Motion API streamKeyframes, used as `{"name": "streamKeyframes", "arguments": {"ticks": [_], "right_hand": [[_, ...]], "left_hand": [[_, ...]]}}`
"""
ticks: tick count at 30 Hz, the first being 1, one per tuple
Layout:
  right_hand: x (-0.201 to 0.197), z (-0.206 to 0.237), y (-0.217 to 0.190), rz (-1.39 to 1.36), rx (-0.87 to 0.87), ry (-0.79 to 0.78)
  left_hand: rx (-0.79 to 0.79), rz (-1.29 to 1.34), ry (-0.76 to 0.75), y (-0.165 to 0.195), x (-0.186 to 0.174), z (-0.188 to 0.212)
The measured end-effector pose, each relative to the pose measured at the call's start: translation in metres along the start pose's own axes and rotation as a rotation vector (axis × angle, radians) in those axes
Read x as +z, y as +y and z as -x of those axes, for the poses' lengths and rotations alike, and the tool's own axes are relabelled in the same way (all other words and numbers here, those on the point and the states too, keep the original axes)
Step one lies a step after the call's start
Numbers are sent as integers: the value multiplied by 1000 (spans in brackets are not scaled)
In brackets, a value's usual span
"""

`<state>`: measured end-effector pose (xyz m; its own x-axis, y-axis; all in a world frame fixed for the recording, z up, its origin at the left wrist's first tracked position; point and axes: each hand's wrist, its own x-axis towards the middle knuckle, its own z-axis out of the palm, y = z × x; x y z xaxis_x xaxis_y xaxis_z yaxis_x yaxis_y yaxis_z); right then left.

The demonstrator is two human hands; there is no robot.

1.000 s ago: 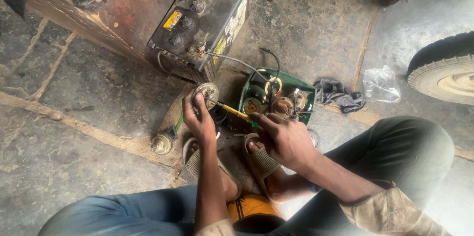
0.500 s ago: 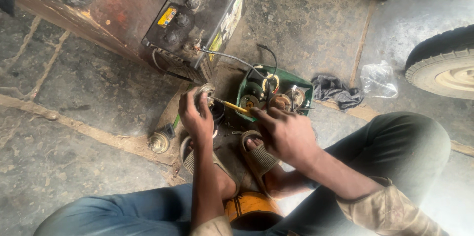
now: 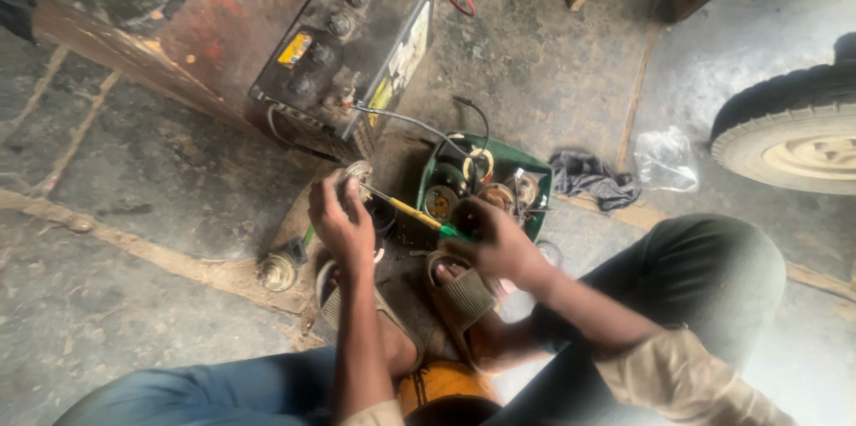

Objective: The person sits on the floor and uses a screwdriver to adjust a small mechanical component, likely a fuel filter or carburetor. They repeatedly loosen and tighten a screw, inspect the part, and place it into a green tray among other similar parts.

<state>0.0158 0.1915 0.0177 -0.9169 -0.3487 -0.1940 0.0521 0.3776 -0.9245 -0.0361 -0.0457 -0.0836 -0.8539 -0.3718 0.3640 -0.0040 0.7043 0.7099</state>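
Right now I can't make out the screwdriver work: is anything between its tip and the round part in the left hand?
Nothing visible: the yellow-handled screwdriver in the right hand runs straight to the round part held by the left hand.

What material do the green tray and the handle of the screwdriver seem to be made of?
The green tray looks like moulded plastic: even colour, thin smooth rim, dull with dirt. The screwdriver, held in the right hand, has a yellow handle with a green end, probably glossy plastic; its thin shaft looks like metal, though that is small.
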Motion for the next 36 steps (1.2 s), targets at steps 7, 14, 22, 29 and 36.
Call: {"name": "streamKeyframes", "arguments": {"ticks": [7,14,22,29,36], "right_hand": [[23,-1,12,162,440,-13],[17,1,7,410,-148,75],[25,12,-43,645,352,-124],[31,10,-11,-336,375,39],[13,-5,-15,-151,430,-44]], "left_hand": [[-41,-60,25,3,-8,-3],[44,-42,10,5,-9,-4],[28,-86,-17,-2,-9,-7],[74,-74,17,-6,-8,-9],[24,74,-9,3,-16,-11]]}}
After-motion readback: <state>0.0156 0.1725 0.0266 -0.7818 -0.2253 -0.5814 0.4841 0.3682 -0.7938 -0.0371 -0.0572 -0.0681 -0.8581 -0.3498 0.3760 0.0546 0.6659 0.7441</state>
